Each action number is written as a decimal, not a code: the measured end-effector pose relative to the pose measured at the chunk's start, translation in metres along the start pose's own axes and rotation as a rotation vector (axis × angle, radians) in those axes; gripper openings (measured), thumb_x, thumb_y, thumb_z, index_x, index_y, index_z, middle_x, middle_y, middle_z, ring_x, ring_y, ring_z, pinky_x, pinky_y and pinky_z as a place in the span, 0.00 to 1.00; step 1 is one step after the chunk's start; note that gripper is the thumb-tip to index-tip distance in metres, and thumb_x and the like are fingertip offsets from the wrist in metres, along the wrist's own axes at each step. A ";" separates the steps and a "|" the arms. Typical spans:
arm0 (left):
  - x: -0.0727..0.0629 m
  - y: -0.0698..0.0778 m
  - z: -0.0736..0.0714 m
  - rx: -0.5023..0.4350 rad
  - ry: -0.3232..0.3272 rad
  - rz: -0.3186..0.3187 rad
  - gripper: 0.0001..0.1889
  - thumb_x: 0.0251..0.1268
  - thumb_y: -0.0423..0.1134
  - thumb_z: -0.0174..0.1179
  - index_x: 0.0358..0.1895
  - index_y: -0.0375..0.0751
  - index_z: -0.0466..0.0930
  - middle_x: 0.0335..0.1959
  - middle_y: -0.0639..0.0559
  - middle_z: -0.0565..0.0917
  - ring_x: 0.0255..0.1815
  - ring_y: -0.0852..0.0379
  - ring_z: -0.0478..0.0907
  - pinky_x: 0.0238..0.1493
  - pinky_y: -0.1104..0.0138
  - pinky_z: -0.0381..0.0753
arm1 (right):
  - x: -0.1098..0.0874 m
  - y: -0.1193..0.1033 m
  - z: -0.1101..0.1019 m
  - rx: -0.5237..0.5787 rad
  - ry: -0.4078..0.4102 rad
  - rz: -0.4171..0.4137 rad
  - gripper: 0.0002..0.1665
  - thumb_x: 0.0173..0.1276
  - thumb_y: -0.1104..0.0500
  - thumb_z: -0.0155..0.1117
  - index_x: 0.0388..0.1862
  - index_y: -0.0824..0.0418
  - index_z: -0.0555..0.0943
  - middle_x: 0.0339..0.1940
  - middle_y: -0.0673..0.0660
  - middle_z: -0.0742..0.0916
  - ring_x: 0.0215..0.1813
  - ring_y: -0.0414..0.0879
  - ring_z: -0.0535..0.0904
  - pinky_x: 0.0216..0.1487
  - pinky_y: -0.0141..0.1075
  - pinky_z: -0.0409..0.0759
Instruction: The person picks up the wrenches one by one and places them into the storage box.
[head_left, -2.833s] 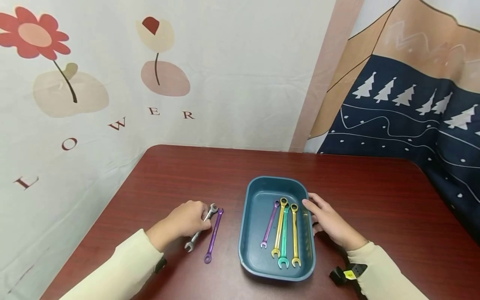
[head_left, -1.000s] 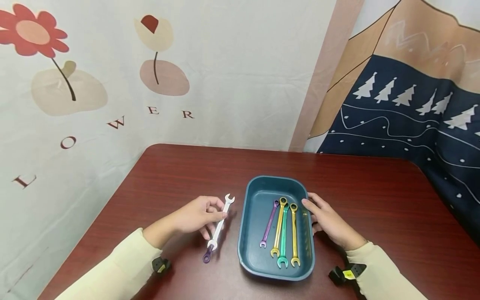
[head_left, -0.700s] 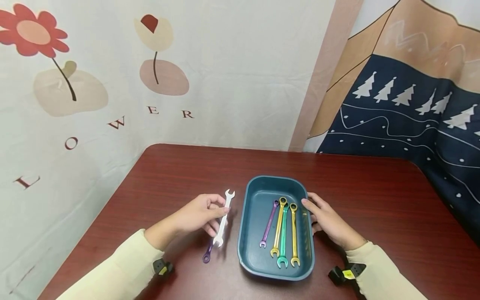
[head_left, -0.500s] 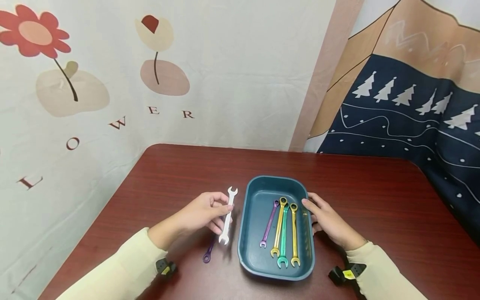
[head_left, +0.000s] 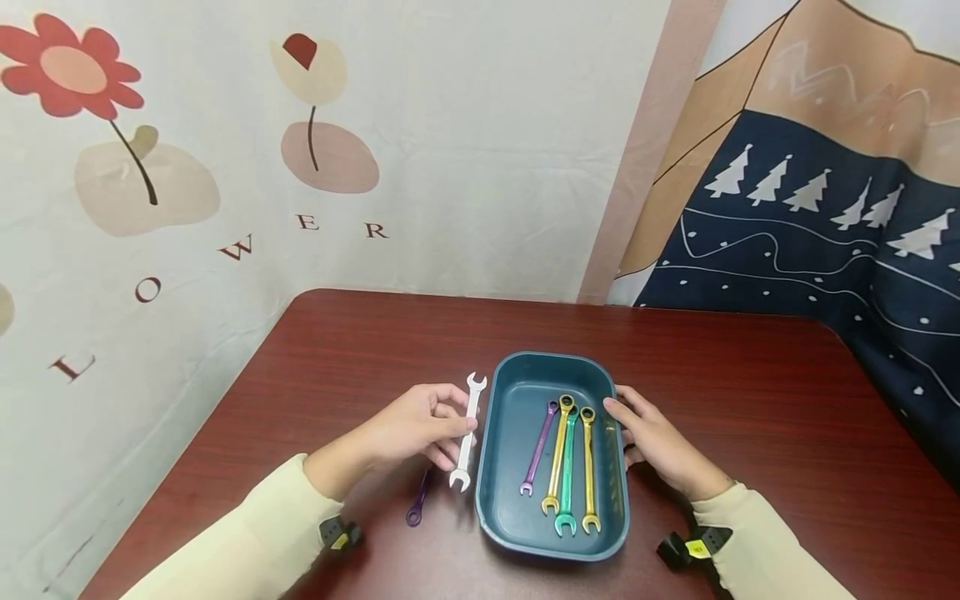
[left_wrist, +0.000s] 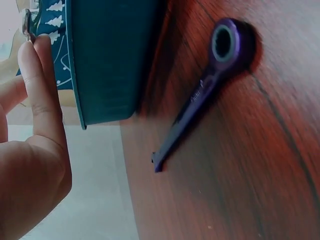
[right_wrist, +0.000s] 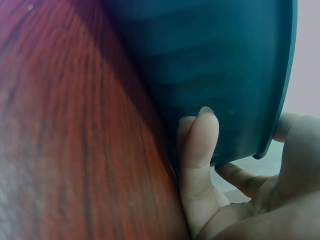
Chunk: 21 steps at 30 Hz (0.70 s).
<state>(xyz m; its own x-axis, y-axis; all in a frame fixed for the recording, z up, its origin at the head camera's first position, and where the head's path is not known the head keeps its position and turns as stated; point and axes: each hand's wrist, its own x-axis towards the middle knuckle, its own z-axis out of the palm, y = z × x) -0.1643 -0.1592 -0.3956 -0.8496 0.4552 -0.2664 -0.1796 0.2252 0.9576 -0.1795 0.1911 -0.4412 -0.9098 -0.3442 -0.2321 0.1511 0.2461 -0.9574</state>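
My left hand pinches a silver open-end wrench between thumb and fingers. It is raised close to the left rim of a blue-green plastic tray. Below that hand a purple ratcheting wrench lies on the table, partly hidden by the hand in the head view; the left wrist view shows this purple wrench whole. My right hand holds the tray's right side, thumb at the rim and fingers against the outer wall. Inside lie a small purple wrench, two yellow wrenches and a green wrench.
The tray stands on a reddish-brown wooden table. Behind it hangs a printed cloth with flowers and letters, meeting a dark blue tree-patterned cloth at the right. A small black device is strapped to each wrist.
My left hand has picked the silver wrench up from the table beside the purple one, turned it more upright and carried it right toward the tray. My right hand has stayed on the tray.
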 end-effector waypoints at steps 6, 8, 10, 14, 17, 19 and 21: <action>0.002 0.004 0.007 -0.007 0.015 0.013 0.18 0.67 0.34 0.64 0.54 0.29 0.72 0.28 0.50 0.84 0.21 0.57 0.83 0.25 0.62 0.86 | -0.001 -0.002 0.001 -0.013 0.009 0.001 0.35 0.81 0.42 0.46 0.76 0.58 0.56 0.45 0.64 0.83 0.31 0.47 0.85 0.29 0.42 0.85; 0.003 0.005 0.009 0.001 0.020 0.015 0.17 0.67 0.33 0.64 0.54 0.29 0.72 0.27 0.50 0.84 0.21 0.57 0.83 0.24 0.63 0.85 | -0.001 -0.001 0.001 -0.013 0.008 0.001 0.35 0.80 0.42 0.46 0.76 0.58 0.56 0.44 0.63 0.84 0.31 0.47 0.85 0.29 0.42 0.85; 0.004 0.008 0.011 0.010 0.026 0.013 0.17 0.67 0.33 0.63 0.55 0.29 0.73 0.27 0.50 0.84 0.20 0.56 0.83 0.22 0.64 0.85 | 0.000 -0.001 0.001 -0.011 0.003 0.000 0.35 0.81 0.42 0.46 0.76 0.59 0.56 0.43 0.62 0.84 0.30 0.46 0.85 0.28 0.42 0.84; 0.007 0.012 0.015 0.030 0.025 0.017 0.20 0.66 0.33 0.63 0.57 0.27 0.72 0.27 0.49 0.84 0.20 0.56 0.83 0.20 0.64 0.84 | 0.001 0.001 0.001 -0.009 0.005 0.007 0.34 0.80 0.41 0.46 0.75 0.58 0.58 0.41 0.60 0.84 0.30 0.46 0.85 0.28 0.42 0.85; 0.009 0.014 0.017 0.028 0.017 0.022 0.22 0.66 0.33 0.64 0.58 0.26 0.71 0.27 0.49 0.84 0.21 0.56 0.83 0.21 0.64 0.84 | 0.002 0.002 0.001 -0.009 0.011 0.010 0.33 0.80 0.40 0.46 0.74 0.57 0.59 0.42 0.60 0.84 0.30 0.47 0.85 0.29 0.43 0.85; 0.010 0.016 0.019 0.028 0.013 0.027 0.22 0.65 0.33 0.65 0.58 0.26 0.71 0.27 0.49 0.85 0.21 0.56 0.83 0.22 0.63 0.85 | 0.002 0.003 0.001 -0.008 0.013 0.009 0.33 0.80 0.40 0.46 0.74 0.57 0.59 0.42 0.60 0.84 0.30 0.47 0.85 0.29 0.43 0.85; 0.011 0.018 0.020 0.026 0.005 0.028 0.23 0.65 0.33 0.65 0.58 0.26 0.71 0.28 0.48 0.85 0.22 0.55 0.83 0.23 0.62 0.85 | 0.002 0.003 0.000 -0.005 0.013 0.012 0.33 0.80 0.40 0.46 0.74 0.57 0.59 0.42 0.60 0.84 0.30 0.47 0.85 0.29 0.42 0.85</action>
<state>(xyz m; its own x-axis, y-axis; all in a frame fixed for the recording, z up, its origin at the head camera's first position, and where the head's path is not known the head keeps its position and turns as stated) -0.1672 -0.1325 -0.3840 -0.8565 0.4575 -0.2388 -0.1428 0.2346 0.9615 -0.1809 0.1909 -0.4446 -0.9131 -0.3291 -0.2407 0.1599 0.2540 -0.9539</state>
